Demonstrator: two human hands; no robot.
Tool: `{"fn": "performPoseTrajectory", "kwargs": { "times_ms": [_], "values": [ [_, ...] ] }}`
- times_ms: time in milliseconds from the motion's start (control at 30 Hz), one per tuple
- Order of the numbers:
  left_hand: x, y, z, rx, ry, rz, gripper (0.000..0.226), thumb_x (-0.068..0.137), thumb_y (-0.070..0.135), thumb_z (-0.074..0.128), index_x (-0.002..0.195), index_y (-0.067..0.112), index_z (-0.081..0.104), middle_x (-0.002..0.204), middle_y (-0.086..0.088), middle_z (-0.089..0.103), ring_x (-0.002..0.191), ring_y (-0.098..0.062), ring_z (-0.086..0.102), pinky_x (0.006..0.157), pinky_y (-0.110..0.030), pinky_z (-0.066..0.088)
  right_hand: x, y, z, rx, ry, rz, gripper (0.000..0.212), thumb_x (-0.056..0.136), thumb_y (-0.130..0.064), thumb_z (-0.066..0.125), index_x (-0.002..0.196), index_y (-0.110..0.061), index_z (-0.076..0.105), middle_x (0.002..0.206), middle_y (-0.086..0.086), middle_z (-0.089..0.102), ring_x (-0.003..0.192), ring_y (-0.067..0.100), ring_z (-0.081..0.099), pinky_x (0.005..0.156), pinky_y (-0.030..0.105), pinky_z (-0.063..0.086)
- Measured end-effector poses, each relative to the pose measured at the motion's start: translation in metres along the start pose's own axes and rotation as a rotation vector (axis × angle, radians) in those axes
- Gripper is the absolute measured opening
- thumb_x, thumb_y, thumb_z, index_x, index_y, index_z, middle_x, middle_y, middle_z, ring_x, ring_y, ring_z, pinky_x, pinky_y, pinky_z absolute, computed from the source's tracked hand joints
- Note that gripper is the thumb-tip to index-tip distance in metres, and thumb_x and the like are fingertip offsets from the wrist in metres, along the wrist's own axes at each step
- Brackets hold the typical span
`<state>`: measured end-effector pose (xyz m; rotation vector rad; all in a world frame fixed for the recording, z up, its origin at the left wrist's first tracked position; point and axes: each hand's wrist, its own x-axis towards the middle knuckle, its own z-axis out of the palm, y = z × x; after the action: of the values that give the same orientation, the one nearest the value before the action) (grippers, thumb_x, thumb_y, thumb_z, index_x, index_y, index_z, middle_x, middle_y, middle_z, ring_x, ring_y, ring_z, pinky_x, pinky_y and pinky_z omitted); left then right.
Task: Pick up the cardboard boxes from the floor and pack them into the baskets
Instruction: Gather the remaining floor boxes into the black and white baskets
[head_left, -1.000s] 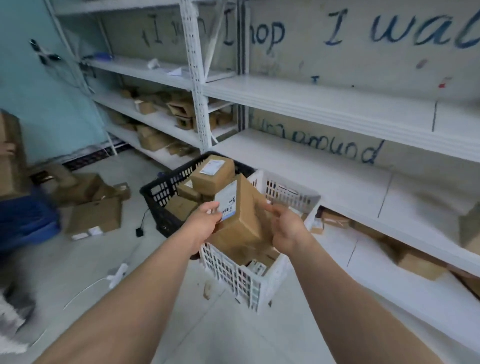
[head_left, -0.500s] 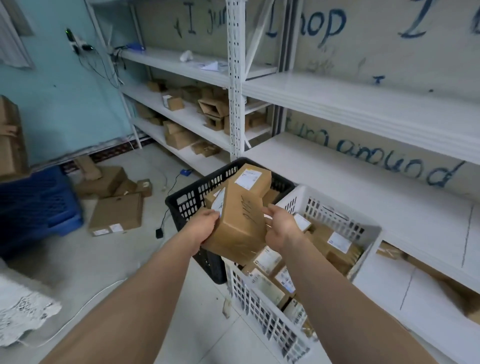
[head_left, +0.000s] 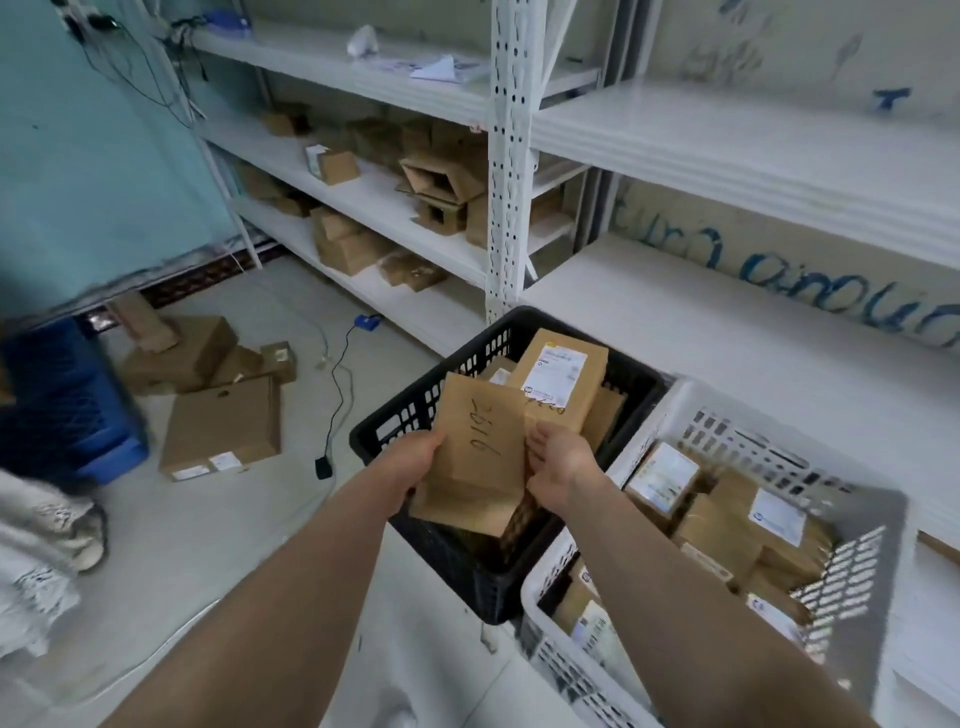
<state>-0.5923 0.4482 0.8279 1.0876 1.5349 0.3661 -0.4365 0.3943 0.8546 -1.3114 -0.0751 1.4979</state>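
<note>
A brown cardboard box (head_left: 480, 452) with dark handwriting on its top face is held between both hands over the near part of the black basket (head_left: 395, 431). My left hand (head_left: 415, 465) grips its left side and my right hand (head_left: 558, 465) grips its right side. The black basket holds several boxes, one with a white label (head_left: 561, 371) on top. To the right stands a white basket (head_left: 691, 400), also filled with several labelled boxes. More cardboard boxes lie on the floor at the left, among them a large flat one (head_left: 223, 428).
White metal shelving (head_left: 511, 156) runs behind the baskets, with several boxes on its left bays. A black cable with a plug (head_left: 323, 466) trails across the floor. A blue crate (head_left: 62, 410) stands at the left, next to another person's foot (head_left: 85, 530).
The box has come down from above the white basket to over the black basket and turned its handwritten face up. The view has dropped and shifted left.
</note>
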Motion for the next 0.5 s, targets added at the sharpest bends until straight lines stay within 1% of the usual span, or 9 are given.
{"fn": "performPoseTrajectory", "kwargs": {
  "times_ms": [67,133,167,233,300,367,400,467,500],
  "values": [
    [0.029,0.003,-0.019,0.062,-0.043,0.009,0.037,0.101,0.038,0.034,0.127,0.020,0.053,0.124,-0.005,0.058,0.112,-0.025,0.054,0.102,-0.045,0.041,0.026,0.011,0.015,0.025,0.035,-0.031,0.037,0.105,-0.018,0.034,0.140,-0.012,0.046,0.134,0.007,0.055,0.115,0.025,0.054,0.083,0.034,0.044],
    [0.053,0.008,-0.037,0.112,-0.074,0.011,0.038,0.101,0.034,0.034,0.130,0.019,0.053,0.126,-0.007,0.057,0.111,-0.024,0.054,0.101,-0.040,0.042,0.042,0.020,0.031,0.050,0.052,-0.048,0.031,0.104,-0.017,0.035,0.130,-0.015,0.052,0.120,0.007,0.061,0.100,0.021,0.058,0.078,0.035,0.049],
    [0.064,0.010,-0.044,0.143,-0.088,0.016,0.038,0.101,0.032,0.034,0.131,0.018,0.053,0.127,-0.008,0.057,0.113,-0.025,0.053,0.103,-0.041,0.041,0.049,0.024,0.038,0.064,0.069,-0.046,0.028,0.104,-0.016,0.035,0.125,-0.016,0.054,0.115,0.006,0.061,0.097,0.021,0.057,0.080,0.036,0.050],
    [0.085,0.011,-0.056,0.188,-0.129,0.016,0.039,0.101,0.030,0.034,0.134,0.017,0.051,0.131,-0.008,0.056,0.118,-0.026,0.052,0.106,-0.044,0.040,0.058,0.031,0.052,0.082,0.105,-0.044,0.027,0.104,-0.016,0.035,0.119,-0.014,0.058,0.113,0.005,0.063,0.100,0.021,0.057,0.090,0.042,0.046],
    [0.100,0.010,-0.065,0.202,-0.171,0.017,0.040,0.101,0.028,0.035,0.137,0.020,0.049,0.135,-0.005,0.054,0.120,-0.025,0.052,0.107,-0.044,0.039,0.069,0.037,0.063,0.074,0.149,-0.034,0.028,0.103,-0.015,0.036,0.109,-0.012,0.064,0.104,0.006,0.068,0.097,0.022,0.061,0.089,0.042,0.047],
    [0.111,0.007,-0.071,0.195,-0.212,0.009,0.041,0.102,0.028,0.036,0.141,0.024,0.046,0.137,-0.003,0.053,0.121,-0.024,0.051,0.107,-0.042,0.039,0.076,0.043,0.070,0.088,0.198,-0.022,0.026,0.102,-0.015,0.040,0.102,-0.013,0.066,0.096,0.005,0.069,0.093,0.023,0.063,0.084,0.039,0.048],
    [0.115,0.007,-0.073,0.183,-0.230,0.010,0.041,0.102,0.029,0.036,0.142,0.026,0.044,0.138,-0.002,0.053,0.122,-0.023,0.051,0.106,-0.040,0.040,0.079,0.046,0.073,0.091,0.209,-0.019,0.025,0.102,-0.016,0.041,0.102,-0.013,0.066,0.095,0.005,0.069,0.091,0.022,0.063,0.079,0.037,0.049],
    [0.123,0.008,-0.074,0.165,-0.254,0.015,0.042,0.103,0.030,0.037,0.145,0.028,0.040,0.140,-0.001,0.051,0.121,-0.022,0.051,0.101,-0.036,0.041,0.082,0.050,0.077,0.104,0.229,-0.020,0.025,0.102,-0.018,0.041,0.108,-0.012,0.065,0.098,0.006,0.069,0.091,0.022,0.064,0.068,0.033,0.049],
    [0.127,0.011,-0.073,0.175,-0.257,0.026,0.042,0.103,0.029,0.037,0.146,0.029,0.038,0.140,0.000,0.051,0.120,-0.022,0.051,0.099,-0.036,0.042,0.084,0.051,0.078,0.117,0.246,-0.021,0.026,0.102,-0.018,0.042,0.111,-0.012,0.065,0.101,0.006,0.070,0.093,0.023,0.064,0.067,0.033,0.049]
  ]
}}
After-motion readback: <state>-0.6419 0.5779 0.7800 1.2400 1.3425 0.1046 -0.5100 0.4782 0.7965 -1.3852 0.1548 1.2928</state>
